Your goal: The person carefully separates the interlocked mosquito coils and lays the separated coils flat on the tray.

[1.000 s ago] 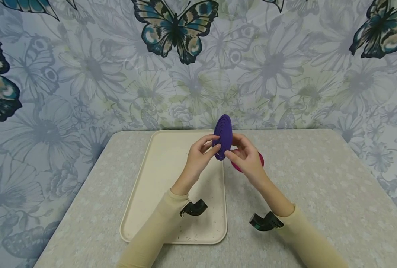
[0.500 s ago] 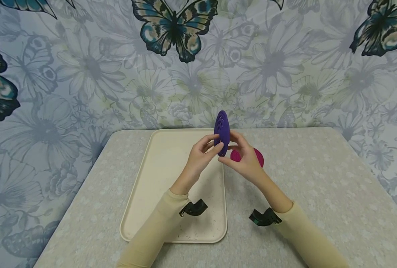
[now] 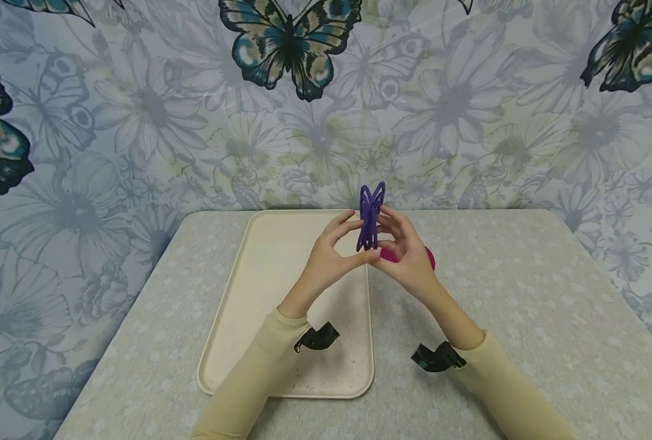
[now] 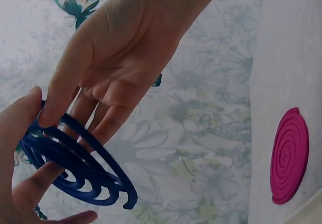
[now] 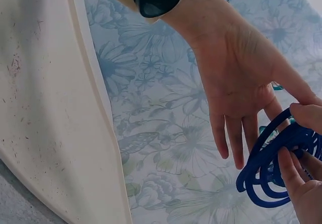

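Note:
A purple spiral disc (image 3: 368, 227), blue-looking in both wrist views, is held up between both hands above the table. Its coils are spread apart at the top, making a narrow V in the head view. My left hand (image 3: 326, 260) pinches it from the left, thumb at the lower edge and a finger against the coils (image 5: 271, 156). From the other side my right hand (image 3: 410, 266) grips it, thumb low and index finger higher up. A pink spiral disc (image 4: 290, 156) lies flat on the table behind the right hand, partly covered by it in the head view.
A cream tray (image 3: 249, 293) with small dark specks lies under the left forearm, on the grey patterned table (image 3: 523, 293). A butterfly-and-flower wall covering (image 3: 446, 122) stands behind the table's far edge. Black camera mounts (image 3: 317, 337) sit on both wrists.
The purple spiral has turned from a flat, slanted disc to edge-on, and its coils have parted. The left thumb has slid to its lower edge; the right fingers have shifted their hold.

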Tool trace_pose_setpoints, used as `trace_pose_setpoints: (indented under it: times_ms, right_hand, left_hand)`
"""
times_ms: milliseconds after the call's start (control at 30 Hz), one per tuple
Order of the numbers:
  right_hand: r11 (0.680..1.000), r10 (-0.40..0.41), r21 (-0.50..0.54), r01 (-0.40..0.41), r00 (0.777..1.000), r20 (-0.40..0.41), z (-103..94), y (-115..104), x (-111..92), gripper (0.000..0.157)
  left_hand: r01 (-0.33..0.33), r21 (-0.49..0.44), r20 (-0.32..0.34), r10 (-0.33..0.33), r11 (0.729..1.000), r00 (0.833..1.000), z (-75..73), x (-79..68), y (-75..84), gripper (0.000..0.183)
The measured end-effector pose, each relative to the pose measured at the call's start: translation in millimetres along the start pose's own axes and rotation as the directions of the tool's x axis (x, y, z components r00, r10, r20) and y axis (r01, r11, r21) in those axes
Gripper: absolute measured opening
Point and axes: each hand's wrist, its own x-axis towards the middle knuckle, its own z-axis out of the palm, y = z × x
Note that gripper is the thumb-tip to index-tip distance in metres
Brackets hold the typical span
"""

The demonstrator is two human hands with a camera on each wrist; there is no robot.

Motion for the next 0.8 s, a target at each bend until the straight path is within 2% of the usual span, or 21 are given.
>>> trace_pose_setpoints:
  times_ms: [167, 333, 400, 500, 567, 633, 700, 800]
  right_hand:
    - [0.997, -0.058, 0.042, 0.057, 0.998, 0.019, -1.9, 0.2, 0.1, 0.073]
    - [0.986, -0.155, 0.052, 0.156, 0.988, -0.022, -0.5, 2.9, -0.1, 0.045]
    - [0.981, -0.193, 0.007, 0.194, 0.979, -0.065, 1.2, 3.2, -0.2, 0.033]
    - [0.967, -0.237, -0.130, 0.219, 0.961, -0.145, 3.9, 4.4, -0.2, 0.021]
    - [0.954, -0.251, -0.219, 0.204, 0.945, -0.210, 5.4, 4.0, -0.7, 0.015]
    - [0.954, -0.242, -0.241, 0.178, 0.933, -0.268, 6.5, 3.8, -1.5, 0.010]
    - [0.968, -0.215, -0.194, 0.160, 0.927, -0.308, 7.2, 3.3, -2.3, 0.007]
    - [0.988, -0.153, -0.062, 0.140, 0.932, -0.329, 8.6, 3.1, -3.8, 0.008]
  left_hand:
    - [-0.109, 0.066, -0.008, 0.110, 0.992, 0.994, -5.5, 1.4, -1.4, 0.053]
    - [-0.171, 0.074, -0.054, 0.175, 0.982, 0.983, -7.1, 2.4, -3.1, 0.049]
    - [-0.205, 0.078, -0.080, 0.211, 0.976, 0.974, -6.5, 2.9, -3.7, 0.048]
    - [-0.265, 0.094, -0.129, 0.276, 0.960, 0.953, -4.6, 3.7, -4.9, 0.044]
    - [-0.304, 0.113, -0.166, 0.320, 0.946, 0.933, -3.0, 4.1, -5.5, 0.041]
    - [-0.331, 0.126, -0.208, 0.351, 0.935, 0.913, -1.0, 4.1, -5.5, 0.037]
    - [-0.352, 0.126, -0.251, 0.373, 0.928, 0.893, 1.3, 4.0, -5.6, 0.030]
    - [-0.371, 0.096, -0.305, 0.382, 0.924, 0.872, 5.1, 3.8, -6.6, 0.022]
